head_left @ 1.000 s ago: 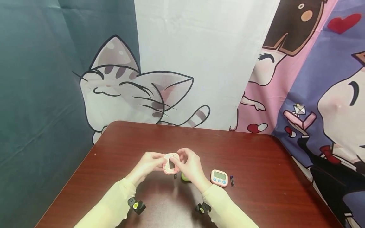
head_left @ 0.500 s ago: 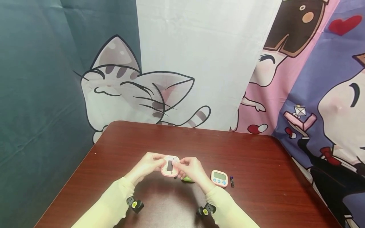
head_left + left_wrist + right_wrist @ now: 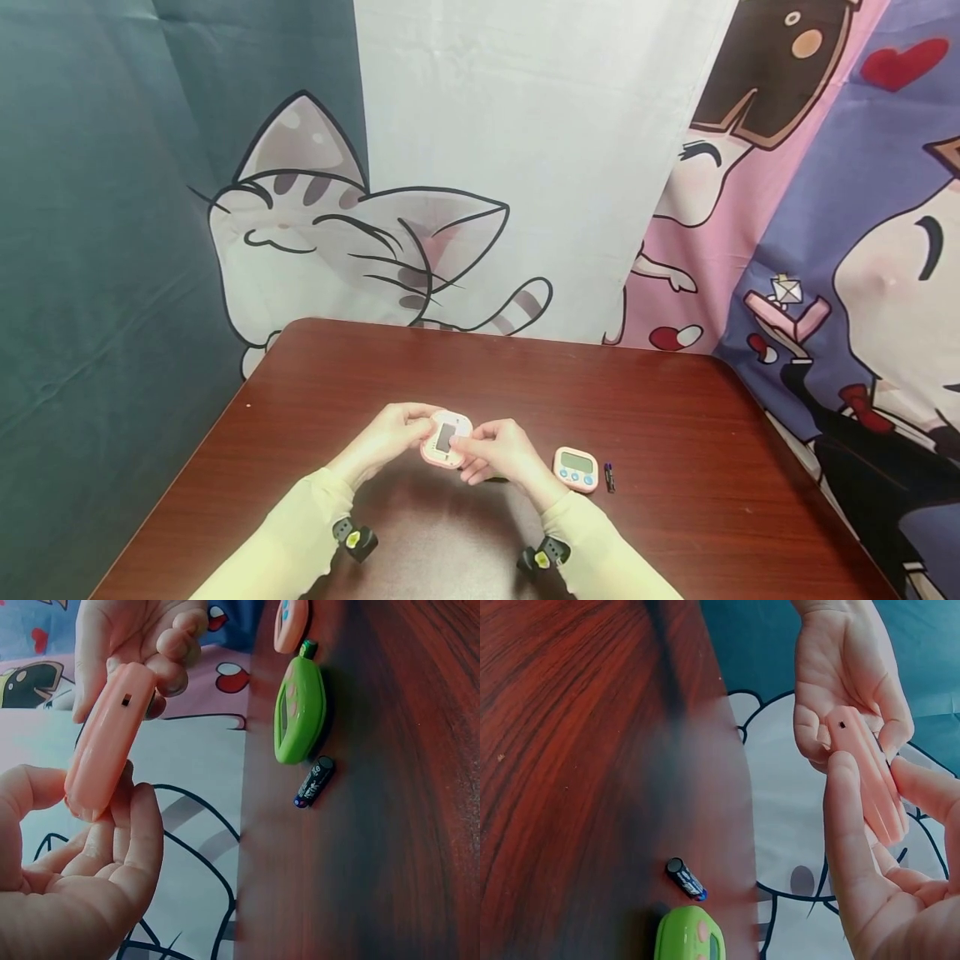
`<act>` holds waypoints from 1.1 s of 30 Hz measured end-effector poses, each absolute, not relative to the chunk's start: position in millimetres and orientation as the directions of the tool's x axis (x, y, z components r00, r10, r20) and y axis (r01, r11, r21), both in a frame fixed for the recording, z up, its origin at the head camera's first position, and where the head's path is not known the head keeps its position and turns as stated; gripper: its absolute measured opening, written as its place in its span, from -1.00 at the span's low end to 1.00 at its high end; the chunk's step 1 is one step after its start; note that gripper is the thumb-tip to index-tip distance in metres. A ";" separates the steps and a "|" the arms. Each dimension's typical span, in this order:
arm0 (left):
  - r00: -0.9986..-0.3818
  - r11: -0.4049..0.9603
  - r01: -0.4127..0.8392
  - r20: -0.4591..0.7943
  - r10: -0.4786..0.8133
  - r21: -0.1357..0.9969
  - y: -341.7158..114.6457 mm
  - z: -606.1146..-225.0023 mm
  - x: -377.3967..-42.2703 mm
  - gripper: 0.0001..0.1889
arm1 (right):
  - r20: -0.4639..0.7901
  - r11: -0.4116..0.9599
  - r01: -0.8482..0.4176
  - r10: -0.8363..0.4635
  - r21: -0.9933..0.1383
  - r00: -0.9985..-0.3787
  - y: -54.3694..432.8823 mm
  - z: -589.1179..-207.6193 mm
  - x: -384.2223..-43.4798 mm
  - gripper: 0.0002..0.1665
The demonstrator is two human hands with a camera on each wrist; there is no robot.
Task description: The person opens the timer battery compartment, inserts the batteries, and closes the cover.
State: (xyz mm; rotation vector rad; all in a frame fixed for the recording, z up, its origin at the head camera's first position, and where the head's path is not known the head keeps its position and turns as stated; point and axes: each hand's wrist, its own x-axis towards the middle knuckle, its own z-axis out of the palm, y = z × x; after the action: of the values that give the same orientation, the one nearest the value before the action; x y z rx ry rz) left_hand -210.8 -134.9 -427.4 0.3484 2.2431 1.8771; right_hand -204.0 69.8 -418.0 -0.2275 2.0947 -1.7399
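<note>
A pink digital timer (image 3: 460,426) is held up above the table, its pale back with a dark rectangle turned toward the head camera. My left hand (image 3: 386,435) pinches its left edge between thumb and fingers. At the opposite edge my right hand (image 3: 508,454) grips it, the thumb lying over the back beside the dark rectangle and the fingers behind. Both wrist views show the timer edge-on, a small dark slot in its pink side (image 3: 109,750). A green timer (image 3: 301,712) lies on the table beyond the hands, mostly hidden in the head view.
Beside the green timer lies a small dark battery (image 3: 315,782). Another pink timer (image 3: 576,470) with blue buttons rests screen up at the right, a battery (image 3: 610,477) next to it. Printed curtains hang behind the brown table (image 3: 660,417).
My right hand has slid down from the timer's upper right to its lower right edge. The timer has sunk slightly and tilted. My left hand keeps its grip.
</note>
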 end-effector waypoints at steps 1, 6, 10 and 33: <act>-0.955 0.167 0.048 -0.004 0.297 0.985 -134.8 -427.5 -210.6 -0.65 | -0.203 0.204 0.133 -0.376 -0.970 -0.904 69.8 -418.6 -204.1 -0.63; -0.959 0.175 0.034 -0.018 0.282 0.984 -133.6 -429.3 -211.3 -0.64 | -0.197 0.191 0.132 -0.374 -0.973 -0.907 69.5 -421.7 -205.0 -0.62; -0.963 0.166 0.022 -0.024 0.268 0.986 -132.6 -430.7 -212.3 -0.66 | -0.189 0.185 0.126 -0.375 -0.975 -0.908 69.3 -422.5 -205.1 -0.61; -0.942 0.158 -0.018 -0.070 0.329 0.987 -135.1 -429.3 -208.9 -0.55 | -0.199 0.197 0.125 -0.416 -0.972 -0.887 69.6 -424.8 -204.2 -0.62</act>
State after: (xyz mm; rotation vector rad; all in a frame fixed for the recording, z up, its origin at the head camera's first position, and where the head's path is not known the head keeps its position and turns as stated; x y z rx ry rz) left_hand -208.9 -135.1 -429.3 0.3013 2.1689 1.8549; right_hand -204.2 69.6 -424.8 -0.2712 2.0592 -1.7345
